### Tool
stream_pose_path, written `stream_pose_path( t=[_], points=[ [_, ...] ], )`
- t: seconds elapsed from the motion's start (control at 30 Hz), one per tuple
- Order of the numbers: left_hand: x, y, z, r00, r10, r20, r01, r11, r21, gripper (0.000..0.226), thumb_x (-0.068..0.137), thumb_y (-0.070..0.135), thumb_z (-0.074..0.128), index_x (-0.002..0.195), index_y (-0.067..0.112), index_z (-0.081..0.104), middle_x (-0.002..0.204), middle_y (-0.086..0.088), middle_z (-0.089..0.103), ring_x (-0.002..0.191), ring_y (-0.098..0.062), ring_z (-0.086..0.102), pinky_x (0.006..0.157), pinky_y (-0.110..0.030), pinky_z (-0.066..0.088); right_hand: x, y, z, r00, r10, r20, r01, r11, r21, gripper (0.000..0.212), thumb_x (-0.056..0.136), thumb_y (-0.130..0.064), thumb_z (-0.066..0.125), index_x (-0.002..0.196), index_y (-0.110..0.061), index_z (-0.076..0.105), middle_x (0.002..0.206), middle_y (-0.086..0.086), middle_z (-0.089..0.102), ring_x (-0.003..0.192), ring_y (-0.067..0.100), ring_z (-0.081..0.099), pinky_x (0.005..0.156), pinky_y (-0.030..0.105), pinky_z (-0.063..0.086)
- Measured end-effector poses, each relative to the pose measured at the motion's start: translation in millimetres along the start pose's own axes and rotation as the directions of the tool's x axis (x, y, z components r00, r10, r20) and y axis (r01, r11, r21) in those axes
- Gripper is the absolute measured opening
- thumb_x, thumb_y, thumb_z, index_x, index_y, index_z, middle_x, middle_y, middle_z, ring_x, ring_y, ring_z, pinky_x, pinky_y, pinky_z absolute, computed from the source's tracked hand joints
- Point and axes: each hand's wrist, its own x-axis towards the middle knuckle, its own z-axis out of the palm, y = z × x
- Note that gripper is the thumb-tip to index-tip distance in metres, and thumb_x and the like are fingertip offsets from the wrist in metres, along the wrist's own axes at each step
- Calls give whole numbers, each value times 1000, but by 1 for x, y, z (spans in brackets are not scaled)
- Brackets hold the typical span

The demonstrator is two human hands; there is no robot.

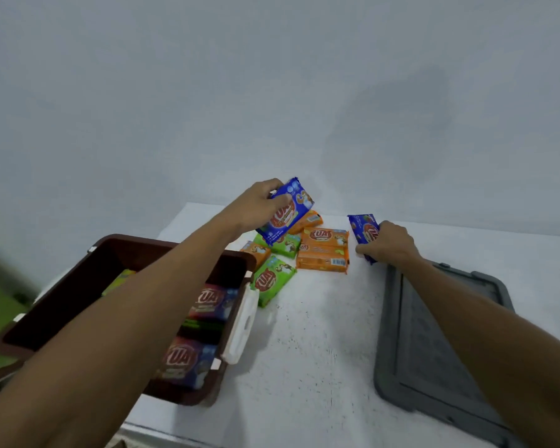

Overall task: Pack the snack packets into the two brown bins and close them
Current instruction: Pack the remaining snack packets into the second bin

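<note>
Snack packets, flat rectangular foil-wrapped ones in blue, orange and green, split between three places in the head view. Loose pile of orange packets [324,250] and green packets [272,279] lying at centre frame on the white table [304,350], some overlapping. Several more packed already inside the open brown plastic bin [117,250] at lower left, blue and green wrappers showing below the forearm. Only one brown bin in sight; a second not visible.

Left hand [256,206] just above the pile, clamped on a blue snack packet [288,211], thumb on the printed face and fingers behind, packet lifted clear and tilted. Right hand [390,242] at centre right, closed around a second blue packet [364,232] by its lower end, the hand low over the table; contact between packet and table unclear.

Grey rectangular plastic lid [434,334] flat on the table at lower right, partly under the right forearm.

Judged by look: light, thin, mildly slippery wrappers, contents probably brittle, so best pinched across the flat faces near the middle rather than squeezed at the crimped ends. Packing still under way, closing not yet begun.
</note>
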Motion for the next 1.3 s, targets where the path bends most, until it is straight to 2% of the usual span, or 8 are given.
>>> stream_pose_path(
  t=[0.17,0.3,0.43,0.7,1.0,1.07,1.17,1.3],
  points=[
    [-8,-16,-27,998,51,28,-50,999,-17,17,98,34,54,106,19,57,98,0,70,78,-10,70,58,-19,51,-23,-4,1,968,-65,-243,139,944,299,78,67,-21,86,132,-8,44,124,12,57,106,25,59,77,30,49],
    [-18,-23,-50,997,61,55,-59,998,-32,15,99,32,53,106,20,59,98,-1,70,77,-12,70,63,-24,55,-50,-39,-6,954,-179,-242,255,907,336,80,67,-19,87,132,-12,41,119,3,54,100,20,60,66,19,48],
    [-30,-33,-78,988,22,151,-17,999,-37,18,101,26,47,108,15,60,99,-8,69,80,-24,70,75,-37,55,-82,-81,-11,937,-321,-137,347,904,251,80,68,-22,87,133,-16,40,113,-4,55,91,10,59,59,11,45],
    [-59,-75,-141,938,-19,345,13,1000,20,39,88,48,64,104,13,59,91,-10,74,71,-28,73,61,-32,57,-147,-165,-5,883,-470,-21,468,875,120,79,71,-27,85,137,-20,41,118,-6,54,99,9,56,69,12,45],
    [-87,-133,-178,855,96,510,-242,943,228,67,62,24,91,106,27,41,98,-1,71,76,-19,72,65,-34,61,-199,-228,37,827,-516,224,562,780,-275,74,65,-50,79,127,-30,43,119,-8,57,101,14,57,81,33,53],
    [-94,-142,-179,835,165,525,-376,868,326,67,61,31,90,105,29,40,95,4,69,74,-12,68,62,-27,57,-206,-235,48,798,-546,255,602,695,-393,72,66,-52,76,127,-28,46,119,-7,54,106,15,54,83,34,51],
    [-103,-155,-179,799,251,546,-580,562,589,62,62,44,82,107,32,41,94,13,56,78,-7,56,63,-27,43,-210,-243,67,793,-540,283,589,559,-584,78,72,-56,71,138,-26,43,132,-3,46,124,19,43,101,42,39],
    [-110,-165,-181,806,288,517,-588,299,751,64,68,60,69,119,30,46,104,13,54,92,-12,55,65,-30,40,-210,-246,85,815,-490,311,564,543,-622,77,78,-54,68,143,-24,40,135,-1,49,122,20,47,96,38,41]
  ],
)
